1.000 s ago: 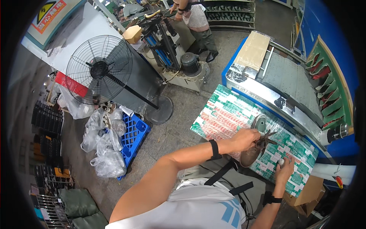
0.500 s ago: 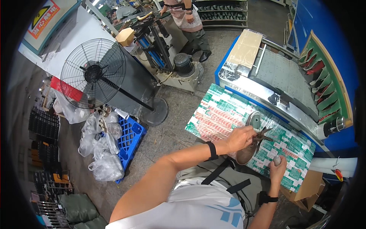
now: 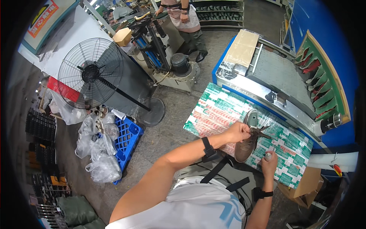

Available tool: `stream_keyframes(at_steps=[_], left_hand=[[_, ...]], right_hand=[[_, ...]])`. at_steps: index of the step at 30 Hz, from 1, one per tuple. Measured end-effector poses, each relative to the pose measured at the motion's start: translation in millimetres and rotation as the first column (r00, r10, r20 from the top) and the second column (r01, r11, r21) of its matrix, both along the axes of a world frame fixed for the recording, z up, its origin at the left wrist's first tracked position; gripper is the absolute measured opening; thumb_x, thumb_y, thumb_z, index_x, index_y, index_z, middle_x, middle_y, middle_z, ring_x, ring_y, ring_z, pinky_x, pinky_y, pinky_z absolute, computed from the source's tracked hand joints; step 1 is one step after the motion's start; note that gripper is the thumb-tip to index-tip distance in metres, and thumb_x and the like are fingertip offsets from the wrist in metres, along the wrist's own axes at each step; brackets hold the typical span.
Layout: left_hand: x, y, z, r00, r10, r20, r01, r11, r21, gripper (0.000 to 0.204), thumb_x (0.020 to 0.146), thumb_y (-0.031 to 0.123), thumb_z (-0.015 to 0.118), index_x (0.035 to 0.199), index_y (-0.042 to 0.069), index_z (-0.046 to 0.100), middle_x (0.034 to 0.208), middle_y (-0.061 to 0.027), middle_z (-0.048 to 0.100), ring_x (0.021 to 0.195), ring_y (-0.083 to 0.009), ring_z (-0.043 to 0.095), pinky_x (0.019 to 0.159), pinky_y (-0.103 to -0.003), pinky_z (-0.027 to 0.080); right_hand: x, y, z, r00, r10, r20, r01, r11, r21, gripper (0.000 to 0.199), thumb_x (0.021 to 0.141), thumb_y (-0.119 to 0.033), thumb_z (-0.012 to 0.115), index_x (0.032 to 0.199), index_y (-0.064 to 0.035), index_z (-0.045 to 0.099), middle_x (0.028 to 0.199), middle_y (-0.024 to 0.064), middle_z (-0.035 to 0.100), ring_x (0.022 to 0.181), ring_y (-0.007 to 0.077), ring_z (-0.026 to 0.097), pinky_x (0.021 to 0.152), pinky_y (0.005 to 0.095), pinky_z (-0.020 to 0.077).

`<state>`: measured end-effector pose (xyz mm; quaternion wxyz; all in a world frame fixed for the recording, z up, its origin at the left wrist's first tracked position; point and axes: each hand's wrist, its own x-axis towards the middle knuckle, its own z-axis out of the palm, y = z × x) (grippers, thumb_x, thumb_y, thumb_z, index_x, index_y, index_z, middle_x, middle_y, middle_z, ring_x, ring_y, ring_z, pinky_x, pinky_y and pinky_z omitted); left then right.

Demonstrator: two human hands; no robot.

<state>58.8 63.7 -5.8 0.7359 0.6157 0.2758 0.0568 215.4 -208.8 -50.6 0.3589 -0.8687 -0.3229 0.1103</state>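
Observation:
On the patterned green, white and red board in front of me lies a brown shoe point(image 3: 245, 149), its toe toward me. A grey-green lining shows at its heel end, and dark pointed flaps stick out to the right. My left hand point(image 3: 238, 133) is closed on the dark upper at the middle of the shoe, fingers pinched together. To the right of the shoe and apart from it, my right hand point(image 3: 269, 166) is wrapped round an object with a rounded grey end point(image 3: 268, 156). The rest of that object is hidden in the fist.
Beyond the board point(image 3: 213, 110) stands a blue-framed conveyor machine point(image 3: 280, 68), with a rack of shoe uppers point(image 3: 320, 84) to its right. A standing fan point(image 3: 90, 73) and a blue pallet point(image 3: 127, 139) with plastic bags are at left. Another person point(image 3: 187, 23) stands at the back.
My left hand has shifted slightly left and down along the shoe, and more of its brown toe shows. The right hand has moved a little left and up, still gripping the grey-ended object.

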Motion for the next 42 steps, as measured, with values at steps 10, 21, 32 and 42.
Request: stream_keyframes(at_steps=[10, 21, 32, 42], left_hand=[[8, 8, 25, 0.969, -0.143, 0.202, -0.089, 0.564, 0.821, 0.014, 0.082, 0.01, 0.08, 0.092, 0.003, 0.072, 0.084, -0.0146, 0.069, 0.079, -0.0354, 0.072, 0.069, -0.047, 0.055], [-18, -16, 29, 0.956, -0.034, 0.29, -0.157, 0.777, 0.609, 0.013, 0.091, 0.006, 0.08, 0.094, 0.002, 0.067, 0.087, -0.0064, 0.059, 0.075, -0.0192, 0.061, 0.067, -0.034, 0.05], [-10, -27, 28, 0.989, 0.013, 0.147, -0.076, 0.897, 0.435, 0.018, 0.092, 0.002, 0.074, 0.105, 0.003, 0.062, 0.086, -0.0041, 0.058, 0.075, -0.0128, 0.061, 0.065, -0.034, 0.05], [4, -4, 35, 0.981, 0.067, 0.183, -0.044, 0.992, -0.122, 0.029, 0.091, 0.0, 0.074, 0.116, 0.003, 0.06, 0.086, -0.0009, 0.065, 0.079, -0.0086, 0.066, 0.062, -0.028, 0.056]], right_hand=[[-39, 76, 68, 0.987, 0.159, 0.027, -0.16, 0.947, 0.277, 0.027, 0.087, -0.002, 0.078, 0.112, -0.0024, 0.069, 0.108, 0.0152, 0.069, 0.103, 0.0371, 0.068, 0.093, 0.0444, 0.0545], [-43, 113, 58, 0.967, 0.234, 0.1, -0.254, 0.923, 0.288, 0.036, 0.081, -0.002, 0.08, 0.116, -0.0039, 0.07, 0.112, 0.015, 0.066, 0.106, 0.0392, 0.067, 0.09, 0.045, 0.0543], [-40, 126, 49, 0.979, 0.075, 0.187, -0.146, 0.905, 0.401, 0.034, 0.088, -0.016, 0.082, 0.117, -0.0028, 0.069, 0.11, 0.0153, 0.065, 0.104, 0.037, 0.065, 0.094, 0.046, 0.053], [-51, 130, 58, 0.963, 0.122, 0.241, -0.204, 0.913, 0.352, 0.033, 0.082, -0.004, 0.08, 0.113, -0.004, 0.068, 0.108, 0.0146, 0.065, 0.101, 0.0401, 0.066, 0.089, 0.0488, 0.0552]])
